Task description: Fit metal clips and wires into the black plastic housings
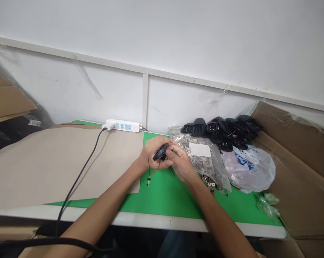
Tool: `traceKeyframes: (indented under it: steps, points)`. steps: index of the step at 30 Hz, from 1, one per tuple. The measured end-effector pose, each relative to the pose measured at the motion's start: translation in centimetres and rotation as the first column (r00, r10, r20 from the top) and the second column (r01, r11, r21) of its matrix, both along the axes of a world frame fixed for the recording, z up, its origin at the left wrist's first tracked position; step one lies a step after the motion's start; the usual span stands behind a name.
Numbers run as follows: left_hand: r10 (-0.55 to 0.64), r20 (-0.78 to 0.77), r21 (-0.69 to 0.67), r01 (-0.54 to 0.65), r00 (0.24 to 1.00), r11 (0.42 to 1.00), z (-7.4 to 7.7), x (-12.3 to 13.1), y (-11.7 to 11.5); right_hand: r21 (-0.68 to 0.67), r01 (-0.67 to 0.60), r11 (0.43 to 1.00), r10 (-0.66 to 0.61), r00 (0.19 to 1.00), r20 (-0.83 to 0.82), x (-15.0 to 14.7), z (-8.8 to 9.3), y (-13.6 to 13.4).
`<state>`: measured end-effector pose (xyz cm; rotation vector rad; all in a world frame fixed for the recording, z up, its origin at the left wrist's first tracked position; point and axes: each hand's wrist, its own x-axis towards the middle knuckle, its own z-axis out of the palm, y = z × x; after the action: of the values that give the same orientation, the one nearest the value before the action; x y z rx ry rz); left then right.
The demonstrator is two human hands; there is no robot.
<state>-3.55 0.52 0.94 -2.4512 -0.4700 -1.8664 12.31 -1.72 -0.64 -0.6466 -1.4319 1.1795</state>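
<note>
My left hand (pixel 152 154) and my right hand (pixel 180 161) meet above the green mat, both gripping a small black plastic housing (pixel 160 152). Its far side is tilted up, and my fingers hide part of it. A red wire and a black wire (pixel 152 173) hang from it, ending near a small metal terminal (pixel 148 182). Just right of my right hand lies a clear bag of metal terminals (pixel 202 163) with a white label (pixel 200 149). Behind that bag is a heap of black housings with red wires (pixel 221 132).
A white power strip (pixel 123 125) stands against the wall, its black cable (pixel 81 172) crossing a beige sheet (pixel 62 165) on the green mat (pixel 175 195). A white-and-blue plastic bag (pixel 248 168) and flattened cardboard (pixel 301 179) lie to the right.
</note>
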Motion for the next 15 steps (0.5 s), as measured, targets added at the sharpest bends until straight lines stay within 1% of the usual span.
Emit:
traceKeyframes:
  steps: [2, 5, 7, 10, 13, 15]
  points:
    - [0.029, -0.019, 0.057, -0.028, 0.999, 0.998, 0.5, 0.0, -0.3, -0.005, -0.048, 0.999, 0.048, 0.999, -0.001, 0.2, 0.0, 0.1]
    - [0.088, -0.059, 0.135, -0.079, 0.994, 0.988, 0.8, 0.2, -0.7, -0.008, -0.062, 0.998, 0.062, 0.998, 0.020, 0.4, -0.1, 0.1]
    - [0.110, -0.070, 0.161, -0.098, 0.991, 0.982, 0.8, 0.4, -0.9, -0.074, -0.120, 0.990, 0.117, 0.993, -0.032, 0.3, -0.2, 0.0]
    - [0.131, -0.055, 0.126, -0.123, 0.990, 0.984, 0.7, 0.6, -1.3, -0.190, -0.214, 0.958, 0.182, 0.968, -0.172, -0.1, -0.6, -0.3]
    - [0.148, -0.069, 0.035, -0.145, 0.987, 0.989, 0.7, 0.7, -1.7, -0.252, -0.233, 0.939, 0.168, 0.952, -0.255, -0.5, -0.9, -0.6]
    - [0.117, -0.031, -0.028, -0.117, 0.993, 0.993, 0.8, 0.9, -2.0, -0.277, -0.241, 0.930, 0.158, 0.944, -0.291, -0.8, -0.9, -0.7]
